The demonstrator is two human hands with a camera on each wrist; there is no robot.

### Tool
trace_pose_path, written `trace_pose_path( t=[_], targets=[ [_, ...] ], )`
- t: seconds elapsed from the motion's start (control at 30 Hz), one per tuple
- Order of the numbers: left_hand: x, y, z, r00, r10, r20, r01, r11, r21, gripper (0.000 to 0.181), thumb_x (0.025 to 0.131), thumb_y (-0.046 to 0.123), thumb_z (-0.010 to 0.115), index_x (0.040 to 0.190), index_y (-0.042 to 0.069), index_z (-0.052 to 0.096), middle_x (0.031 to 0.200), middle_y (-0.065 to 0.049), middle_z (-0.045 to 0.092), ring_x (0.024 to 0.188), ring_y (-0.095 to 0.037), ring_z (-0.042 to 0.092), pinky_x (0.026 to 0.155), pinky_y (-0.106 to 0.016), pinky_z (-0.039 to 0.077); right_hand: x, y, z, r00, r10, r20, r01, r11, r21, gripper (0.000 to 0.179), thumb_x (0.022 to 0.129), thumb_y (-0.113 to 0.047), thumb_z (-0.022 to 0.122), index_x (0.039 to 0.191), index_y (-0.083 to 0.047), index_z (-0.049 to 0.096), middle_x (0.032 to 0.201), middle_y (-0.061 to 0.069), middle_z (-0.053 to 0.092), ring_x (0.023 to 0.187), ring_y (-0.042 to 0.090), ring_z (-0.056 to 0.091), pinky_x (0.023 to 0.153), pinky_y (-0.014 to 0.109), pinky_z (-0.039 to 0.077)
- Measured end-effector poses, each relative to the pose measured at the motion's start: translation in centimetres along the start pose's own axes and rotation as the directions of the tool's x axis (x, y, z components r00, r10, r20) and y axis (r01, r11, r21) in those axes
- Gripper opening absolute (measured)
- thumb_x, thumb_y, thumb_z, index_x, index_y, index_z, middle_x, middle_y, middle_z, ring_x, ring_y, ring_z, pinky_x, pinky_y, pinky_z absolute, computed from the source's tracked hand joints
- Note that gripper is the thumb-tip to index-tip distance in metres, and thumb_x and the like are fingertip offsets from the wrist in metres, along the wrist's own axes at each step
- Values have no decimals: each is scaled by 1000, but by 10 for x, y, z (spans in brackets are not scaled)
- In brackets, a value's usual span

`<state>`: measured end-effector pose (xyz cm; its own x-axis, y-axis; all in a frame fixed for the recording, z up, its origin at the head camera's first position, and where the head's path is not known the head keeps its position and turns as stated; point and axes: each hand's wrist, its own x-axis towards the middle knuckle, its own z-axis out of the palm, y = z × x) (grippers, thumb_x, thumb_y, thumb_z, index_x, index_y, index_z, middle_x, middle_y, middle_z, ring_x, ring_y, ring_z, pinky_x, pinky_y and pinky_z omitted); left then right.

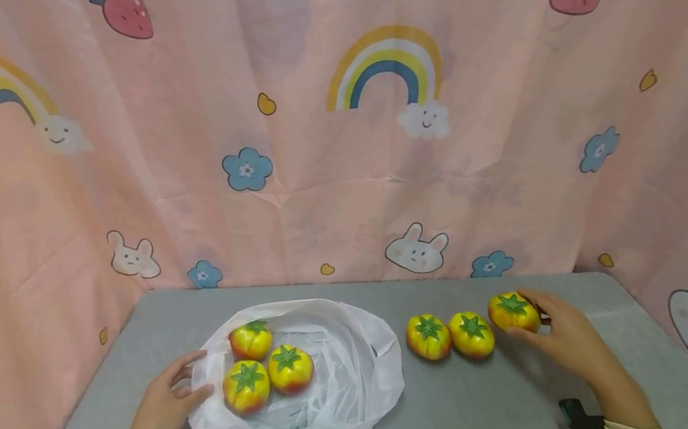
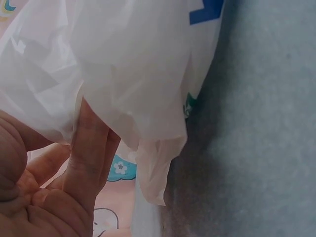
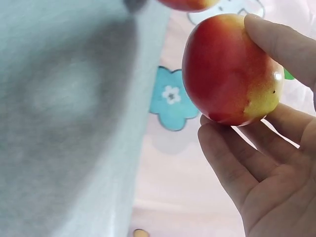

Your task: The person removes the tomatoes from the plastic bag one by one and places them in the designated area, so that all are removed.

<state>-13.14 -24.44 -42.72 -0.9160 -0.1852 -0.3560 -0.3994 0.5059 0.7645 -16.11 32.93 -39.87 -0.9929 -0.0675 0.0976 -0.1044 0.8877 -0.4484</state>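
Observation:
A white plastic bag (image 1: 370,414) lies spread on the grey table, its mouth wide and facing up. My left hand (image 1: 169,400) holds the bag's left edge, and in the left wrist view the thin plastic hangs over the fingers (image 2: 89,143). Inside the bag's left part sit three yellow-and-red persimmons (image 1: 290,369) with green star-shaped caps. My right hand (image 1: 562,338) grips another persimmon (image 3: 229,69) between thumb and fingertips, raised off the table with its red underside showing. To its left, a persimmon (image 1: 471,335) and another persimmon (image 1: 428,337) lie side by side.
The grey table (image 1: 449,418) ends at the back against a pink curtain (image 1: 319,225) printed with rainbows, rabbits and flowers. A dark strap piece (image 1: 581,418) shows at my right wrist. Blue and green print marks the bag's outside.

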Motion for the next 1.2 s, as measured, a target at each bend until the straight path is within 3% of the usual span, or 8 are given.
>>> trace_pose_path(
  t=[0.4,1.2],
  targets=[
    [-1,3,2,1000,-6,-3,6,1000,4,72,92,29,72,153,16,36,150,-30,36,125,-46,52,94,-47,58,-2,21,17,997,38,68,-36,999,-29,87,86,-48,73,144,8,41,141,36,46,118,49,55,95,63,50],
    [-1,-1,1,1000,19,-5,-19,1000,15,71,92,28,72,152,15,37,150,-32,35,127,-49,50,93,-46,59,-6,25,31,999,35,28,-35,999,24,86,85,-47,75,145,5,41,140,34,45,121,48,51,95,60,52]
  ],
)
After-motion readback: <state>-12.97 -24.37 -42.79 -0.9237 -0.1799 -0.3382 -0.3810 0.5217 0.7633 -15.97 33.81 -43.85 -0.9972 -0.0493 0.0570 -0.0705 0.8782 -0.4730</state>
